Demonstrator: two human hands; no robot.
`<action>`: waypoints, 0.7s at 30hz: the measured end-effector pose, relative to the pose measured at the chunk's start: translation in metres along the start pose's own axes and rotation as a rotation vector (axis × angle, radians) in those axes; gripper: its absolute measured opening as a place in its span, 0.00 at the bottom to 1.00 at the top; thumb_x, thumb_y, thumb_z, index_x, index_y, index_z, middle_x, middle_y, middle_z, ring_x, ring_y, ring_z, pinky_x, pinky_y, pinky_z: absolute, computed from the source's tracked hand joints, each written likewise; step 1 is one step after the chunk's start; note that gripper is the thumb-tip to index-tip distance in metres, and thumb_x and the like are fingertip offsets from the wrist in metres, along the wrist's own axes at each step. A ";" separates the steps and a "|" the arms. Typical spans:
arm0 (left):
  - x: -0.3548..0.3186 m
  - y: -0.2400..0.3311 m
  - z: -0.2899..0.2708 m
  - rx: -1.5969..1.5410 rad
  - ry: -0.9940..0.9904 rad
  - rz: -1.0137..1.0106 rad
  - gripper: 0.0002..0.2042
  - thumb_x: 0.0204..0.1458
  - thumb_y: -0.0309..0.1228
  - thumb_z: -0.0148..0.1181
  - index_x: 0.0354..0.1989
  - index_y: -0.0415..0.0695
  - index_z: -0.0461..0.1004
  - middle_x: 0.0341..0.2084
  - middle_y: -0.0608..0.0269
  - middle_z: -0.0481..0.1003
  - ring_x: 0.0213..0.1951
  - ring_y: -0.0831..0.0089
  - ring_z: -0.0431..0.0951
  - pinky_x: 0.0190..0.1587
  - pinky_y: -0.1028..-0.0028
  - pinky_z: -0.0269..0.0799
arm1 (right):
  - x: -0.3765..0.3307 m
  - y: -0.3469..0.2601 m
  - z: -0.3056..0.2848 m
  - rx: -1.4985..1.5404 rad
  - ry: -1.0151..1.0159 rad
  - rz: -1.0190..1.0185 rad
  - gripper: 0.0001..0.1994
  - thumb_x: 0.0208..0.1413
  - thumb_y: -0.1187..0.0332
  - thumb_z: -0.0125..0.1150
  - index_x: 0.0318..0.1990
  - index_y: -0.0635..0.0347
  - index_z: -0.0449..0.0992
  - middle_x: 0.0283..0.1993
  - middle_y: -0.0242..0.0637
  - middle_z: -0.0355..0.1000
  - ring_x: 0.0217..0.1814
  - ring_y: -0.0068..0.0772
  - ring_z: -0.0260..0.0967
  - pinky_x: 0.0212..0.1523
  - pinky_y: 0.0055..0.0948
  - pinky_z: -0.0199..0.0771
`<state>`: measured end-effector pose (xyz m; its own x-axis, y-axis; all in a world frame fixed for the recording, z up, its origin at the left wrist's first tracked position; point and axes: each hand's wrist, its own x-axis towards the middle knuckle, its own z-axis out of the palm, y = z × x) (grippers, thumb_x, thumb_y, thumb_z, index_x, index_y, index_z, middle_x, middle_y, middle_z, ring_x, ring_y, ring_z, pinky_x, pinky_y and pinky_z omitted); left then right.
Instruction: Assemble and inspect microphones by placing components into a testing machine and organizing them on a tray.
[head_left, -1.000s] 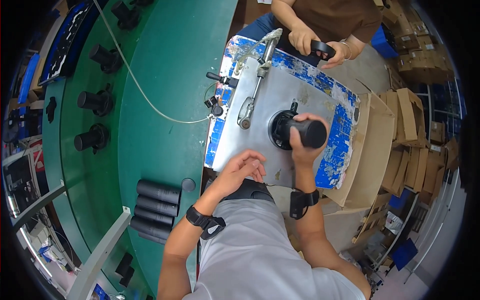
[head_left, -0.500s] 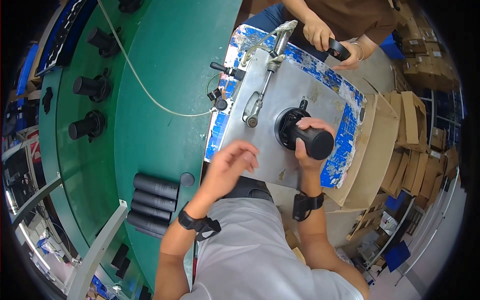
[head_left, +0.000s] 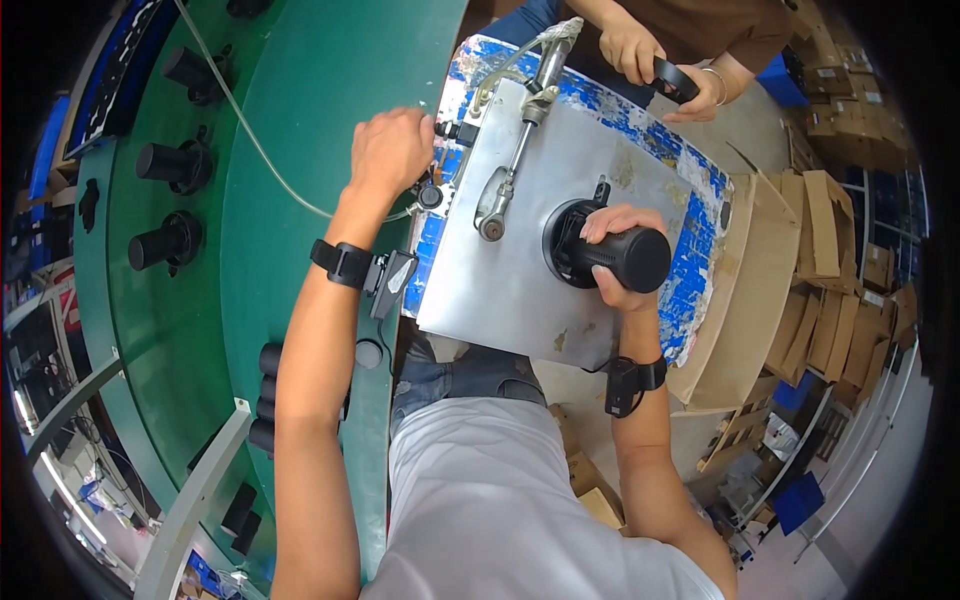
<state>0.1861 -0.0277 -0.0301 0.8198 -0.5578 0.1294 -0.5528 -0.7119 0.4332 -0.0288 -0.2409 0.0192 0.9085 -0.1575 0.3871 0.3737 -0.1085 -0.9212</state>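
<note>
My right hand (head_left: 612,262) grips a black cylindrical part (head_left: 625,258) that sits in a round black socket (head_left: 566,243) on a grey metal plate (head_left: 520,280). My left hand (head_left: 390,150) reaches across to the plate's left edge and closes on a small black knob or switch (head_left: 440,130) there. A metal lever clamp (head_left: 515,140) runs along the plate's top. Both wrists wear black bands.
Across the bench a person in a brown top holds a black ring-shaped part (head_left: 678,80) in both hands. A green curved table (head_left: 300,120) at left carries several black cylinders (head_left: 165,240) and a thin cable (head_left: 260,150). Cardboard boxes (head_left: 830,230) stand at right.
My left hand has moved from the plate's near edge up and left to the knob at the plate's left side. My right hand stays on the black cylinder.
</note>
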 end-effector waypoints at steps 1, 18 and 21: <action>0.002 0.006 -0.007 0.016 -0.132 -0.092 0.18 0.58 0.41 0.45 0.39 0.41 0.79 0.35 0.45 0.78 0.38 0.47 0.78 0.46 0.54 0.71 | -0.001 0.000 -0.001 -0.003 0.001 -0.006 0.21 0.40 0.73 0.64 0.43 0.61 0.62 0.35 0.42 0.67 0.38 0.36 0.66 0.44 0.38 0.71; -0.111 0.088 -0.175 -0.471 0.313 0.320 0.28 0.43 0.36 0.66 0.54 0.38 0.69 0.53 0.48 0.69 0.57 0.50 0.67 0.59 0.57 0.61 | 0.078 -0.182 0.062 0.124 0.059 -0.427 0.30 0.39 0.52 0.73 0.43 0.59 0.63 0.36 0.39 0.65 0.37 0.34 0.64 0.42 0.33 0.66; -0.152 0.129 -0.182 -0.546 0.330 0.345 0.32 0.37 0.31 0.72 0.54 0.38 0.68 0.53 0.47 0.69 0.54 0.50 0.70 0.58 0.57 0.63 | 0.075 -0.161 0.119 0.058 -0.251 -0.228 0.32 0.40 0.50 0.72 0.48 0.60 0.66 0.52 0.48 0.66 0.56 0.44 0.64 0.61 0.42 0.58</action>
<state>0.0176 0.0427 0.1688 0.6625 -0.4929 0.5641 -0.7050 -0.1560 0.6918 0.0011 -0.1180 0.1916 0.8152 0.1112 0.5684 0.5761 -0.0557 -0.8155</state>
